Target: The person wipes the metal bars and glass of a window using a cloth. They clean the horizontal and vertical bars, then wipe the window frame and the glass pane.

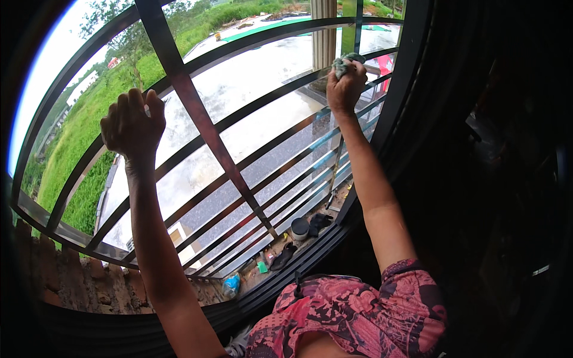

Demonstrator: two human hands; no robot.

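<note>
A window grille of dark metal bars (192,96) spans the opening before me. My left hand (134,123) is raised on the left, its fingers curled around one of the grille's curved crossbars. Part of that bar is hidden behind the hand. Higher up at the right, my right hand (345,89) grips a bunched grey-green cloth (341,67). It is at a crossbar near the right window frame (405,76); whether the cloth touches the bar is hard to tell.
Along the sill stand a small tub with a dark top (300,227), black crumpled items (283,257), a green scrap (262,267) and a blue plastic bag (231,285). Black window track (309,264) runs in front. Rough brickwork (89,282) borders the lower left. Outside lie pale paving and grass.
</note>
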